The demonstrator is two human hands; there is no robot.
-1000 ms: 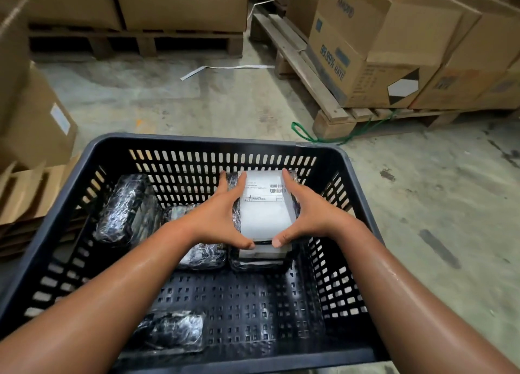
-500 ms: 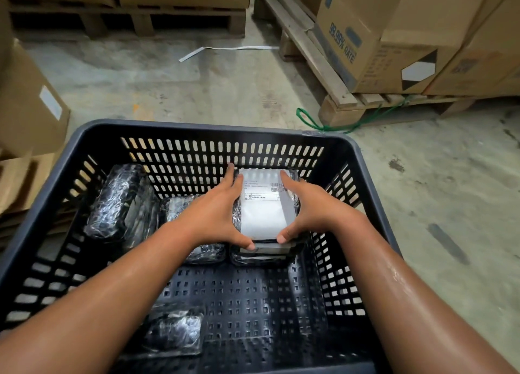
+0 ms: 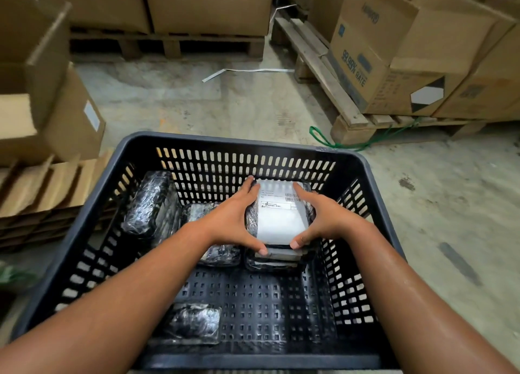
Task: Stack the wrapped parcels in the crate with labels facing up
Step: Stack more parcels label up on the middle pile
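2 hands reach into a black slotted crate [image 3: 84,233] in the head view. The left hand [image 3: 233,218] and the right hand [image 3: 327,218] cup the long sides of a top parcel [image 3: 281,216], fingers spread along its edges and thumbs hooked at its near end. Its white label [image 3: 278,199] faces up, with a barcode toward the far right corner. That parcel sits on a stack of wrapped parcels [image 3: 274,261] at the far right of the crate floor. Just left of the stack lies a flat wrapped parcel [image 3: 219,256], partly hidden by the left wrist. A bulkier parcel [image 3: 149,204] leans near the far left wall. 1 more small parcel [image 3: 194,323] lies alone at the near side. Cardboard boxes [image 3: 394,64] on a wooden pallet [image 3: 346,120] stand beyond, on a concrete floor [image 3: 197,106].
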